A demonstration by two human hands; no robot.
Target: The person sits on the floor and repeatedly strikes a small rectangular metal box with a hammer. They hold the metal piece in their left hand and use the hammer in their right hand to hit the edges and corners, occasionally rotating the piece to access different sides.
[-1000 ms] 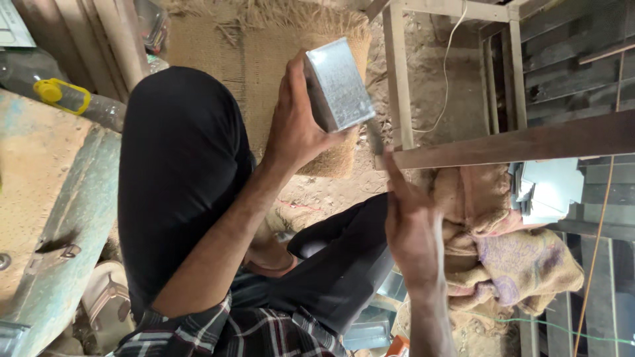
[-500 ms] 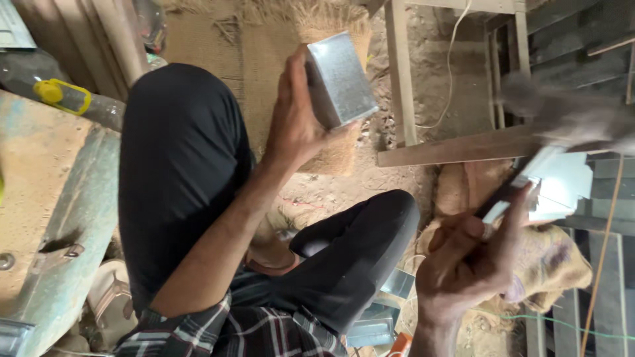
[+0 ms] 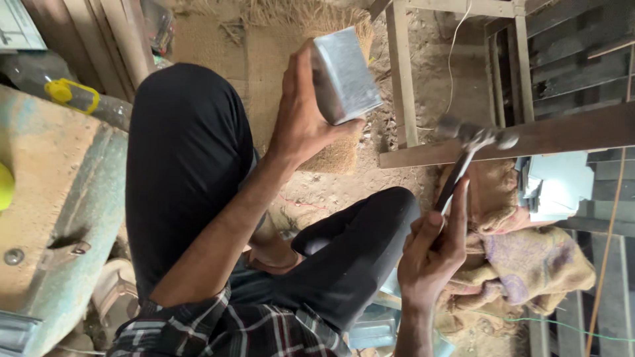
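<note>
Dirt floor; left hand (image 3: 301, 122) fingers wrap metal box (image 3: 344, 76).

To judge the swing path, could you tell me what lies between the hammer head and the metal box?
In the head view, a pale upright wooden post stands between the hammer head and the metal box, with sandy ground around it.

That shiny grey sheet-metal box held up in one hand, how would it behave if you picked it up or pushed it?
The shiny grey sheet-metal box probably feels light for its size: the left hand alone holds it up. Its flat faces suggest it would slide, not roll, when pushed. The thin-looking, smooth metal may be slippery and might dent under the hammer in the right hand.
</note>
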